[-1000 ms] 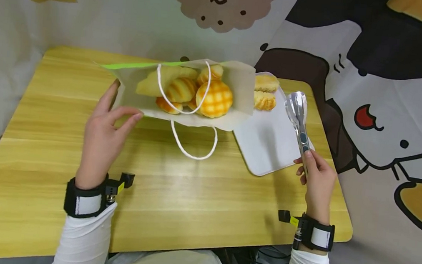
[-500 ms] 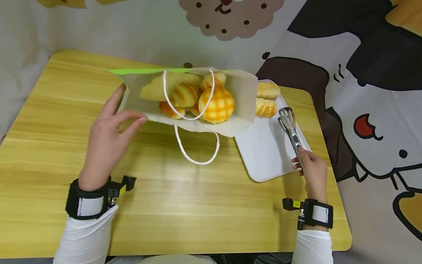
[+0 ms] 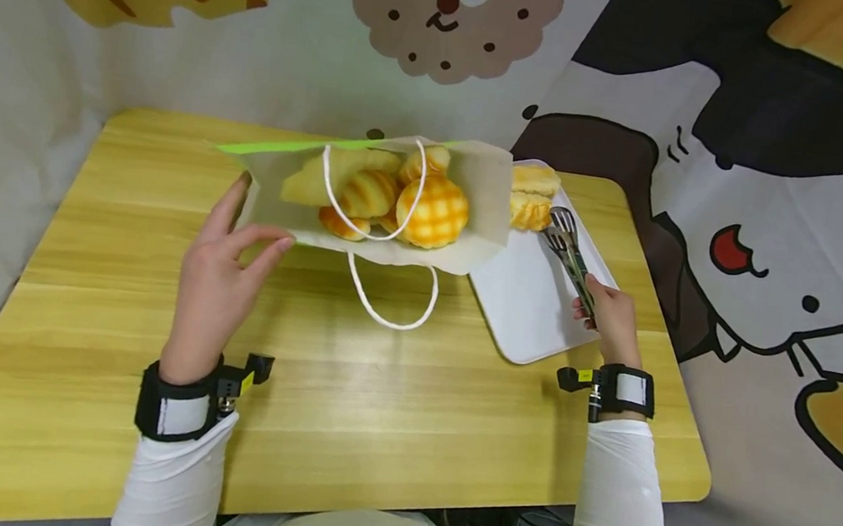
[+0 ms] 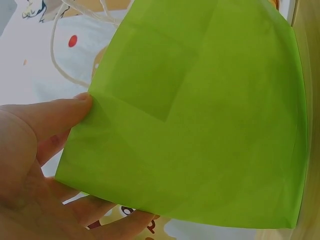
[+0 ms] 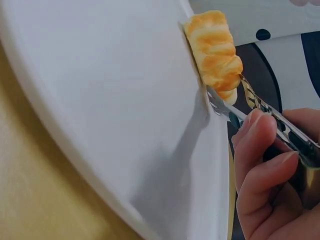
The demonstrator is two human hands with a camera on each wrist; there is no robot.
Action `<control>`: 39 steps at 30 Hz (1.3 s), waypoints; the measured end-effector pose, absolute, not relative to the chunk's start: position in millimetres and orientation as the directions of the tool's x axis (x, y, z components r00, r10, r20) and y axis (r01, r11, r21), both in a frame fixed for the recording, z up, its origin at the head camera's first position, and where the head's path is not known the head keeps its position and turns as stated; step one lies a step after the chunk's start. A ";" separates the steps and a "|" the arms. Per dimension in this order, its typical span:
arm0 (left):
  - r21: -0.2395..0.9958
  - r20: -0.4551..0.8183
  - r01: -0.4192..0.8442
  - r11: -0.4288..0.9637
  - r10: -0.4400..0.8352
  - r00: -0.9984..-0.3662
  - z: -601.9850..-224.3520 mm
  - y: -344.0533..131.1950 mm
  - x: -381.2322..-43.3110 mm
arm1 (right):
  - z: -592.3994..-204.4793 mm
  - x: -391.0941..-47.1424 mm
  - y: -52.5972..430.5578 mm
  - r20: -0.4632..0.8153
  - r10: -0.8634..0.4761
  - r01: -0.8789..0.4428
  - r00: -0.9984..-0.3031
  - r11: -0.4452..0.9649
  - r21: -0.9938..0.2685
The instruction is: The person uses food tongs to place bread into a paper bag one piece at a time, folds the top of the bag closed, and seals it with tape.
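In the head view my left hand (image 3: 220,279) pinches the near left rim of a paper bag (image 3: 479,209) between thumb and index finger. Its other fingers lie along the bag's left side. The left wrist view shows the bag's green outer face (image 4: 195,125). Inside the bag are several breads, among them a round checkered bun (image 3: 435,212) and a striped roll (image 3: 369,192). My right hand (image 3: 612,317) grips metal tongs (image 3: 571,255). Their tips stand apart at the near end of a golden twisted bread (image 5: 215,50) on the white tray (image 3: 526,314).
A second bread (image 3: 536,179) lies behind the twisted one at the tray's far end. The bag's white rope handle (image 3: 389,323) hangs over its near side. All stands on a wooden table (image 3: 377,426), with a printed cloth (image 3: 272,74) behind it.
My right hand has moved forward and left over the tray, bringing the tongs from beside it to the twisted bread, their tips now spread. My left hand stays on the bag.
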State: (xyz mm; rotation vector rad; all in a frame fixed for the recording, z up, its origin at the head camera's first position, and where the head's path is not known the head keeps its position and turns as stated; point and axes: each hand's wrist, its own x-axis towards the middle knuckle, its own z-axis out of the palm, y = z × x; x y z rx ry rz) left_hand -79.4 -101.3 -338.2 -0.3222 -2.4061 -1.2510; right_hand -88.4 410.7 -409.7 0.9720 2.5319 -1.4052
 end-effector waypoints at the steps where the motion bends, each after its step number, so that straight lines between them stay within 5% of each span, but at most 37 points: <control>1: 0.727 0.456 0.381 0.571 0.013 -0.890 -338.7 -101.3 -79.4 | -409.8 -90.0 410.5 -0.358 0.485 0.559 -0.798 0.373 -0.740; 28: 0.727 0.451 0.372 0.578 0.006 -0.892 -337.4 -101.0 -81.0 | -402.8 -108.5 407.9 -0.121 0.415 0.391 -0.902 0.663 -0.639; 39: 0.732 0.443 0.362 0.577 0.000 -0.897 -335.9 -100.0 -81.0 | -408.0 -127.6 398.7 -0.276 0.423 0.481 -0.863 0.522 -0.705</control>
